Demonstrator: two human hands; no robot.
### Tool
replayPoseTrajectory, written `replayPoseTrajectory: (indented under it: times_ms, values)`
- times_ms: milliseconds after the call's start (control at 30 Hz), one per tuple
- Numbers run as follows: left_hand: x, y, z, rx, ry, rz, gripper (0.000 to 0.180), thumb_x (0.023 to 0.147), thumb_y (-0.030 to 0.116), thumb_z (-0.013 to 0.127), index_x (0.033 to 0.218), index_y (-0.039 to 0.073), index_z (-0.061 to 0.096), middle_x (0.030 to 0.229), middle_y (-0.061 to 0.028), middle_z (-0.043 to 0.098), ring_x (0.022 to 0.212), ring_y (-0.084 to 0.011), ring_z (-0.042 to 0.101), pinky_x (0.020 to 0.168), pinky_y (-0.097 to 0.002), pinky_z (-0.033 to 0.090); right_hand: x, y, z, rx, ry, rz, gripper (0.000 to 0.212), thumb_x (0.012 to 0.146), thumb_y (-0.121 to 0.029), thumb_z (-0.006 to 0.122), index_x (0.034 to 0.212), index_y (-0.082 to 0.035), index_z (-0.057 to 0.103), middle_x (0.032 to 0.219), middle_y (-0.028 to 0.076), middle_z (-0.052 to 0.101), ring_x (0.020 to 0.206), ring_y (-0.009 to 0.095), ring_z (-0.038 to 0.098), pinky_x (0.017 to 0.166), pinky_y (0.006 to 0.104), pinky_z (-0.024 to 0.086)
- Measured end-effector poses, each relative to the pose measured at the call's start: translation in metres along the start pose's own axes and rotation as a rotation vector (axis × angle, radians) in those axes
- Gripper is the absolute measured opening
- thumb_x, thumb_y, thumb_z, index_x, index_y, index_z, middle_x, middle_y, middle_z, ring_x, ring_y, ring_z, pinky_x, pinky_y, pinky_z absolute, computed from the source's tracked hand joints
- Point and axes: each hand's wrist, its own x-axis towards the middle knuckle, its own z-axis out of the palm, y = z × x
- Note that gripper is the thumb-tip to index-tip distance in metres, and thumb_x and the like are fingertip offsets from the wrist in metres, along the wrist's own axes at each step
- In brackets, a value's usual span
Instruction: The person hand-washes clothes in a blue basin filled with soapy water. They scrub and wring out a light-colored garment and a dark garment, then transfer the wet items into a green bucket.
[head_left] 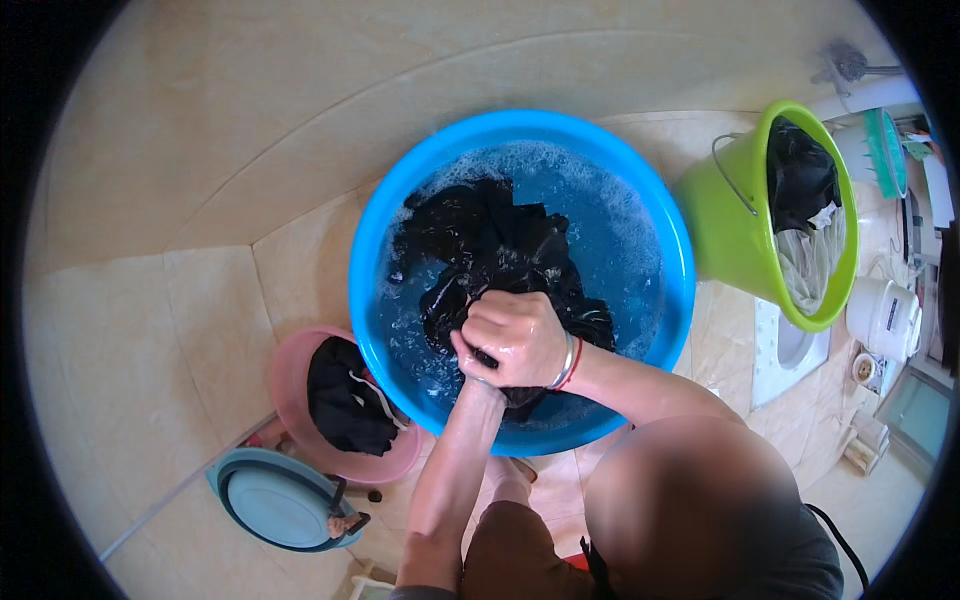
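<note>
- Centrally, a blue tub (680, 300) of sudsy water stands on the tiled floor (725, 345), with a bunched black cloth (490, 225) lying wet in it.
- The right hand (517, 338) is clenched over the near part of the black cloth, a bit of dark fabric showing at the curl of its fingers; a silver bangle (566, 362) and a red cord (575, 363) circle its wrist.
- The left hand (480, 372) is pressed together with the right, mostly hidden beneath it; I cannot tell how its fingers are closed.
- Left of the tub, a pink basin (288, 400) holds a black garment (345, 405) with a white cord.
- To the right, a lime-green bucket (728, 215) contains dark and whitish fabric.
</note>
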Motion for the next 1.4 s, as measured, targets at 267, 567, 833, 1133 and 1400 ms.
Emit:
replayPoseTrajectory:
  times_ms: [267, 567, 833, 1133, 1400]
  values:
    - [-0.029, 0.015, 0.026, 0.833, -0.142, 0.217, 0.039, 0.079, 0.001, 0.062, 0.117, 0.002, 0.055, 0.097, -0.0037, 0.061, 0.088, -0.0114, 0.056, 0.081, -0.0251, 0.046, -0.050, 0.065, -0.071, -0.305, -0.183, 0.541, 0.021, 0.083, -0.024, 0.068, 0.073, -0.005, 0.066, 0.069, 0.012, 0.062, 0.068, 0.032, 0.063, 0.059, 0.0393, 0.051]
    - [-0.033, 0.010, -0.018, 1.373, -0.329, 0.051, 0.058, 0.077, 0.029, 0.076, 0.127, 0.008, 0.056, 0.113, -0.0253, 0.060, 0.108, -0.0365, 0.057, 0.097, -0.0373, 0.044, 0.001, 0.098, -0.024, -0.422, -0.449, 0.599, 0.091, 0.068, -0.044, 0.082, 0.144, -0.030, 0.035, 0.153, 0.015, 0.024, 0.138, 0.042, 0.025, 0.103, 0.0584, 0.037]
    - [-0.031, 0.009, -0.027, 0.831, -0.243, -0.125, 0.081, 0.088, 0.030, 0.072, 0.149, 0.002, 0.026, 0.145, -0.0159, 0.039, 0.131, -0.0215, 0.040, 0.109, -0.0316, 0.032, -0.048, 0.153, 0.030, -0.332, -0.628, 0.851, 0.055, 0.078, -0.011, 0.063, 0.131, -0.006, 0.047, 0.121, 0.028, 0.055, 0.099, 0.045, 0.059, 0.086, 0.0482, 0.051]
    - [-0.001, 0.029, -0.005, -0.074, -0.162, -0.199, 0.071, 0.093, 0.066, 0.035, 0.146, 0.019, 0.035, 0.141, -0.0089, 0.047, 0.130, -0.0257, 0.045, 0.108, -0.0436, 0.037, -0.016, 0.016, -0.027, 0.161, -0.265, 0.532, 0.035, 0.086, -0.025, 0.064, 0.097, 0.007, 0.057, 0.088, 0.025, 0.061, 0.084, 0.044, 0.060, 0.074, 0.0459, 0.050]
    - [-0.002, 0.039, 0.033, -0.348, -0.273, -0.431, 0.054, 0.099, 0.046, 0.045, 0.136, 0.007, 0.050, 0.132, -0.0096, 0.057, 0.117, -0.0242, 0.057, 0.103, -0.0381, 0.044, -0.032, -0.065, -0.014, 0.139, -0.415, 0.015, 0.039, 0.085, -0.038, 0.064, 0.066, -0.004, 0.060, 0.090, 0.004, 0.053, 0.076, 0.020, 0.054, 0.064, 0.0305, 0.046]
